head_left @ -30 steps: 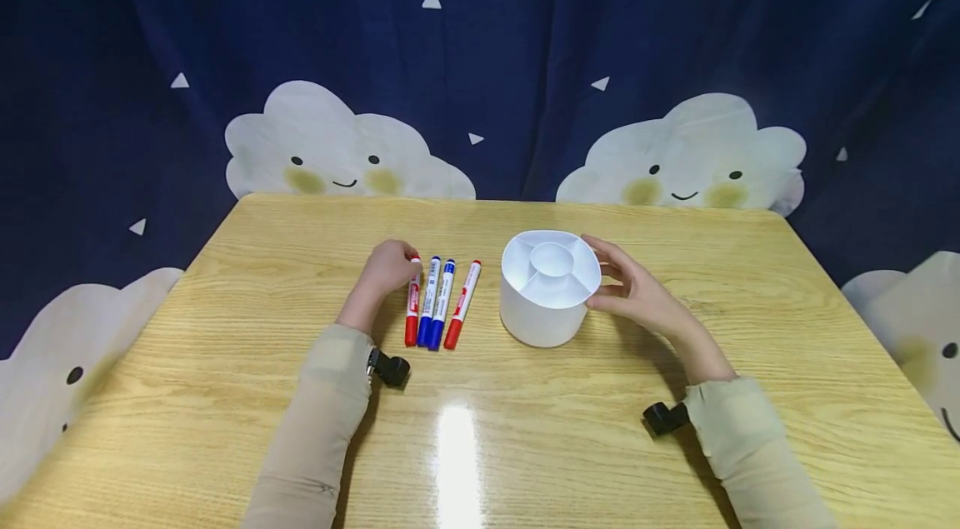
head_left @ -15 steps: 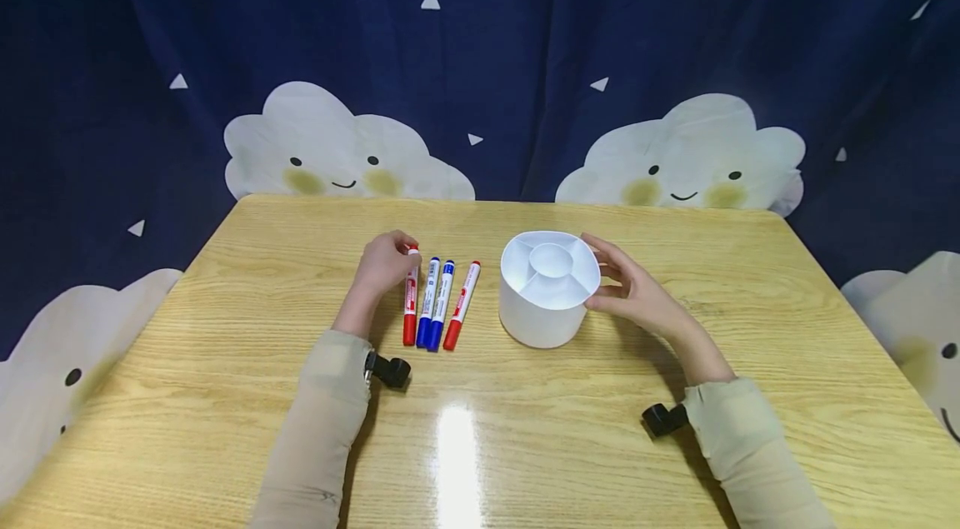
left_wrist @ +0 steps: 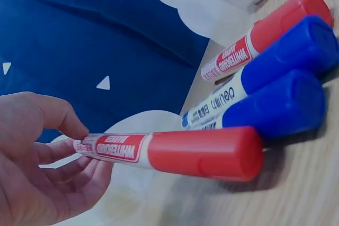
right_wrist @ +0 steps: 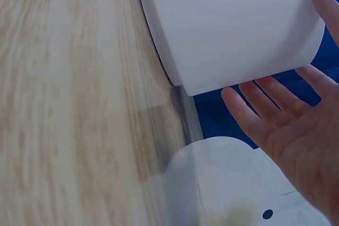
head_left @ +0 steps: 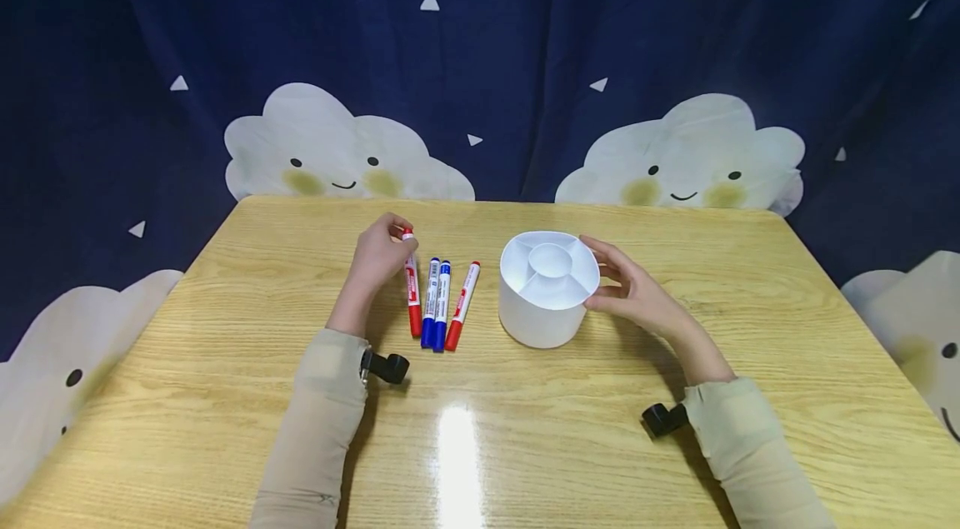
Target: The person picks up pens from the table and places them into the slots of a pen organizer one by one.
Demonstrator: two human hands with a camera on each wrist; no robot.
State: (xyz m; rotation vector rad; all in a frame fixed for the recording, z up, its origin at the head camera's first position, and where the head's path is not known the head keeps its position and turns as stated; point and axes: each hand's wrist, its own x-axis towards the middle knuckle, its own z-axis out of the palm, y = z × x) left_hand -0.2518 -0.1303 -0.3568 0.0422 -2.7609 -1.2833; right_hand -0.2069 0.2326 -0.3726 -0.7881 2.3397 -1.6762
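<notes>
My left hand (head_left: 382, 252) pinches a red whiteboard marker (head_left: 412, 289) near its far end, between thumb and fingers. In the left wrist view the marker's red cap (left_wrist: 206, 153) points away from the hand, lifted a little over the wood. Just right of it lie two blue markers (head_left: 442, 304) side by side, then another red marker (head_left: 462, 306). A round white divided organizer (head_left: 531, 321) stands upright beyond them, its compartments empty. At its right side rests my right hand (head_left: 633, 287), with thumb and spread, fairly straight fingers touching the outer wall.
The wooden table (head_left: 570, 446) reaches back to a dark blue curtain (head_left: 517, 54) with clouds printed on it. Small black wrist cameras (head_left: 388, 367) sit on both forearms, close over the tabletop.
My left hand has moved back and slightly left, raising the red marker's far end and drawing it from beside the blue markers. The right hand and organizer have stayed put.
</notes>
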